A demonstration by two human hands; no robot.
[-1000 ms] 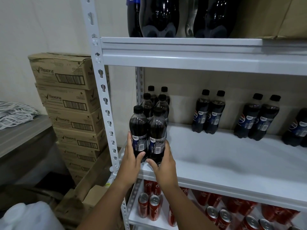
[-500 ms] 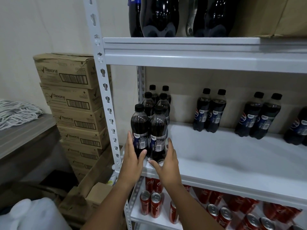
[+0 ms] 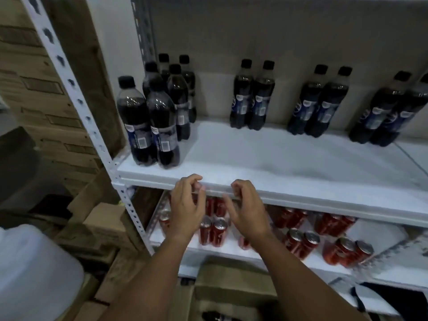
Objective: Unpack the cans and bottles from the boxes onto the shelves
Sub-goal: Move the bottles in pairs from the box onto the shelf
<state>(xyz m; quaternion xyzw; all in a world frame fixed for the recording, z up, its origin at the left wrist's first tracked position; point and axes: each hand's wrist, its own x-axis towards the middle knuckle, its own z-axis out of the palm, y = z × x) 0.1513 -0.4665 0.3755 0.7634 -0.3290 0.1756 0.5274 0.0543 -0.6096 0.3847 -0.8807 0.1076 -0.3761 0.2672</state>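
Hands off: left hand and right hand hovering just below the front lip of the white metal shelf, fingers loosely curled, holding nothing. Front pair of dark cola bottles with black caps and blue labels standing upright, touching each other, close to the shelf's front edge at the left end with four more right behind; risk judged as a stray knuckle clipping that lip and toppling the tall, narrow pair. Red soda cans sitting in pairs on the shelf below, brown cardboard box underneath.
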